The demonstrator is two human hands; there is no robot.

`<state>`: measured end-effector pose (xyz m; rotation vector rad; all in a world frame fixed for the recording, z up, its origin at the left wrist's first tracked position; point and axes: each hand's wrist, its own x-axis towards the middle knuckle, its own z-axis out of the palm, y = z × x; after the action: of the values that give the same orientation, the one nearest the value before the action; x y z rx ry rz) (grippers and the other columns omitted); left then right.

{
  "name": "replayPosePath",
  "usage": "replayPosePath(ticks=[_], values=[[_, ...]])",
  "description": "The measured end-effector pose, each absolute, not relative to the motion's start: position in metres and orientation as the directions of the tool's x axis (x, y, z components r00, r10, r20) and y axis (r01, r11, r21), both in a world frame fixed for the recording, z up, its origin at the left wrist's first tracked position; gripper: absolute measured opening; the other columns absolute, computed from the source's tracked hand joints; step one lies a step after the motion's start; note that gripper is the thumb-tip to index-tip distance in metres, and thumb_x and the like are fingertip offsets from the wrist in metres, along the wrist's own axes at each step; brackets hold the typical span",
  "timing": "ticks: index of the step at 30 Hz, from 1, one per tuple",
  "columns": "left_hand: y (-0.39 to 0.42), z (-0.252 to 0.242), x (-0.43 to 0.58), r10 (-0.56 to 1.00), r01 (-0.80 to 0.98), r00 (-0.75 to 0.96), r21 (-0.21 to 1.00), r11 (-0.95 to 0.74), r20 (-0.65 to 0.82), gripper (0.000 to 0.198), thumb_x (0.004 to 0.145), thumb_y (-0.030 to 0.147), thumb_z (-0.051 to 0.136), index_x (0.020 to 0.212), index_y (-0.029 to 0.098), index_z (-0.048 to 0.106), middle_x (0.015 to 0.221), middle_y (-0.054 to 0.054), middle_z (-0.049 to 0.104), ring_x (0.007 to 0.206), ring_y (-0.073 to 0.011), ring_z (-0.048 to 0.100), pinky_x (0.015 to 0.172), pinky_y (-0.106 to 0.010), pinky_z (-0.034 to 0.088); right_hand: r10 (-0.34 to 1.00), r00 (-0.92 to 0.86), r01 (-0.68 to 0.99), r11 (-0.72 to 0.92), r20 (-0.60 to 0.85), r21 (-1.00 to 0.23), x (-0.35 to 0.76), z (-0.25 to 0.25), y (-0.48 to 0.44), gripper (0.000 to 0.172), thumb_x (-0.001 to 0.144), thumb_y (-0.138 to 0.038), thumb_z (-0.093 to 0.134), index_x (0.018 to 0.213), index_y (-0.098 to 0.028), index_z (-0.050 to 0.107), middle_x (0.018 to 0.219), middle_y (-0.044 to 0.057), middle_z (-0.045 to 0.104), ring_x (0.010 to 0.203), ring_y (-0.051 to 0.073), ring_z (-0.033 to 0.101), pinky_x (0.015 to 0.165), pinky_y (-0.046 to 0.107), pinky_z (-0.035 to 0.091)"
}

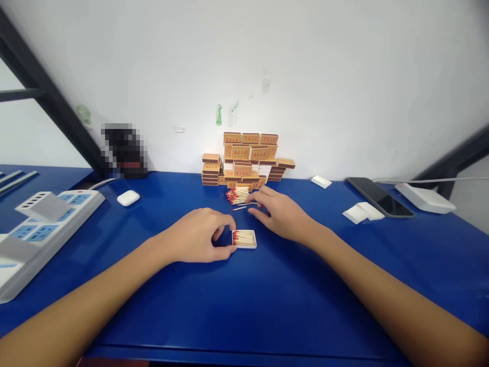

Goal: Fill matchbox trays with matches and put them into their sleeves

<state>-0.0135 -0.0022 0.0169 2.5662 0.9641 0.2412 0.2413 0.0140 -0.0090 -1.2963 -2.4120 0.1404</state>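
A white matchbox tray (249,247) lies on the blue table, filled with red-tipped matches (244,237). The thumb and index finger of my left hand (202,234) grip this tray at its left end. Farther back is a loose pile of matches (237,194), their red heads mostly to the left. My right hand (280,211) reaches over the right edge of that pile, thumb and index finger a little apart. Single matches (239,208) lie just in front of the pile, close to those fingertips.
Stacked matchboxes (250,153) stand against the wall behind the pile. On the right are folded white pieces (362,212), a phone (378,196) and a white box (425,198). A white earphone case (128,198) and a power strip (49,229) are on the left.
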Motion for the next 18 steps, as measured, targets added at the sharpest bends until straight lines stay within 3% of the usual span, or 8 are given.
replayPosePath(ticks=[5,8,11,18], values=[[-0.002,0.018,-0.014,0.667,0.601,0.745,0.405,-0.689,0.03,0.025,0.084,0.04,0.072,0.101,0.021,0.072,0.068,0.004,0.063,0.059,-0.0125,0.054,0.057,-0.027,0.036,0.831,-0.452,0.819,0.53,0.323,-0.219,0.24,-0.01,0.02,0.01,0.1,-0.021,0.059,0.108,-0.019,0.064,0.111,0.009,0.064,0.092,0.022,0.063,0.08,0.035,0.049],[-0.004,0.019,-0.014,0.665,0.602,0.746,0.403,-0.69,0.025,0.026,0.083,0.04,0.073,0.102,0.022,0.072,0.069,0.004,0.063,0.059,-0.0124,0.054,0.056,-0.027,0.035,0.85,-0.424,0.873,0.476,0.313,-0.109,0.247,-0.008,0.022,0.006,0.099,-0.021,0.06,0.099,-0.018,0.065,0.103,0.01,0.065,0.092,0.025,0.061,0.08,0.036,0.048],[-0.004,0.018,-0.014,0.663,0.599,0.748,0.403,-0.692,0.027,0.026,0.083,0.04,0.073,0.102,0.022,0.072,0.068,0.005,0.063,0.059,-0.0124,0.054,0.056,-0.027,0.035,0.85,-0.46,0.879,0.476,0.256,-0.004,0.251,-0.008,0.025,0.014,0.1,-0.018,0.056,0.091,-0.016,0.066,0.097,0.013,0.065,0.097,0.029,0.058,0.086,0.039,0.047],[-0.001,0.016,-0.015,0.676,0.612,0.736,0.398,-0.684,0.03,0.026,0.084,0.041,0.073,0.102,0.022,0.072,0.068,0.005,0.063,0.058,-0.0122,0.055,0.056,-0.027,0.034,0.841,-0.496,0.862,0.507,0.216,0.006,0.242,-0.007,0.025,0.02,0.104,-0.017,0.048,0.095,-0.013,0.066,0.1,0.015,0.066,0.096,0.029,0.058,0.089,0.041,0.047]])
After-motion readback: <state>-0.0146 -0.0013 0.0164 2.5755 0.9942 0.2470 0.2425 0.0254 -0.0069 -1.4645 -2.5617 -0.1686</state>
